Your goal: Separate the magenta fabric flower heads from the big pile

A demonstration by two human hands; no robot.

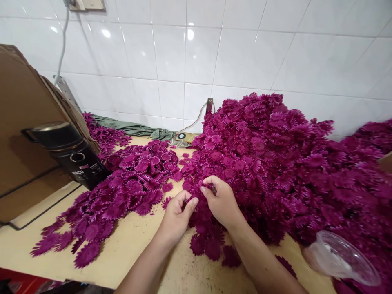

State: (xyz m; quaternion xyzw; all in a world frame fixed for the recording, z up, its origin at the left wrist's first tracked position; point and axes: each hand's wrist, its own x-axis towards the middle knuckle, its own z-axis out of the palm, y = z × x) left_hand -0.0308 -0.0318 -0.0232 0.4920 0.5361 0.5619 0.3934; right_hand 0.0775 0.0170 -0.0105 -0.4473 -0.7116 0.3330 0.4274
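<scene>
My left hand point(178, 212) and my right hand point(222, 201) are close together over the table, thumbs and fingers pinched. Between the fingertips is a magenta artificial flower piece point(197, 192), partly covered by the fingers and hard to tell from the pieces behind it. Just beyond my right hand rises a large heap of magenta artificial flower pieces point(260, 151), thin discs with fringed edges. To the left of my left hand spreads a lower pile of flower pieces point(134, 179), many overlapping in rows.
A black vacuum bottle point(73, 153) leans by a cardboard box point(27, 122) at left. A clear plastic tub point(339, 259) lies tilted at lower right. Green cloth point(128, 127) runs along the tiled wall point(171, 53). The yellowish tabletop point(128, 249) shows in front.
</scene>
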